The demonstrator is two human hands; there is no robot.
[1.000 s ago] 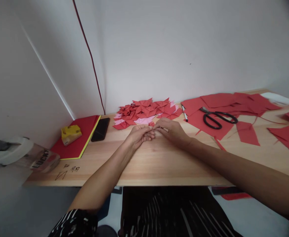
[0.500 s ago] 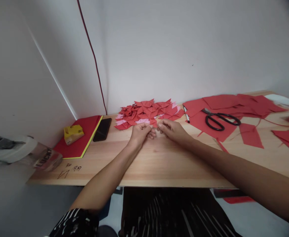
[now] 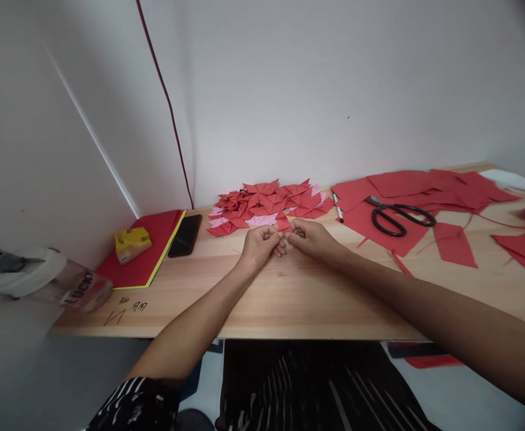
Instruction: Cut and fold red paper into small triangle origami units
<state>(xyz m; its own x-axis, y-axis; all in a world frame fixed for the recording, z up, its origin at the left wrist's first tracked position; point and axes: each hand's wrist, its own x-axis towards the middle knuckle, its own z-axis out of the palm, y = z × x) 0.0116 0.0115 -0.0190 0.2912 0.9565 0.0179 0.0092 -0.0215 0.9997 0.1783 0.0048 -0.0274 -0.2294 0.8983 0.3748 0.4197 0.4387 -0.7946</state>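
A small folded piece of red paper shows between my two hands. My left hand pinches it from the left, its thumb close to the paper's lower edge. From the other side my right hand grips the same piece, thumb and fingers pressed together. The fingers hide most of the folds. Just beyond the hands lies a pile of folded red paper shapes with pointed tips, and a pink paper shape is among them.
Scissors with black handles lie on red paper sheets at the right, beside a marker pen. At the left are a phone, a red folder, a yellow box and a clear bottle. A wall rises behind the table.
Both hands have come closer together around the red paper. The left hand and the paper have shifted slightly right, and the right thumb has moved toward the left one.
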